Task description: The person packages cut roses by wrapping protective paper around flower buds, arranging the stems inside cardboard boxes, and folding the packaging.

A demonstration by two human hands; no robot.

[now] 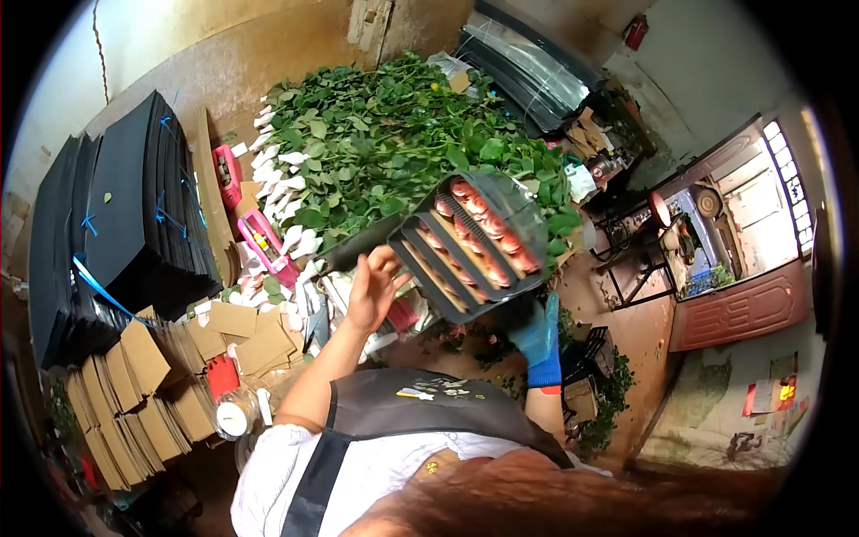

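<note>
A bunch of pink-red roses (pixel 483 224) is layered in rows between strips of brown cardboard, inside a dark plastic wrap (pixel 462 311). It is tilted in front of me, with the flower heads facing up. My right hand (pixel 535 333), in a blue glove, grips its lower right side, its fingertips hidden behind the wrap. At the left side of the bunch is my bare left hand (pixel 373 288), its fingers spread and close to the wrap's edge. Behind the bunch lies a broad pile of leafy green stems (pixel 385 134), with white-wrapped heads (pixel 288 192) along its left side.
Stacks of black sheets (pixel 134 188) tied with blue string stand at left. Cut cardboard pieces (pixel 148 394) fill the front left, near a clear jar (pixel 236 415). Pink tools (pixel 267 246) lie beside the pile. More dark sheets (pixel 528 67) lean at the back; a red door (pixel 743 304) stands right.
</note>
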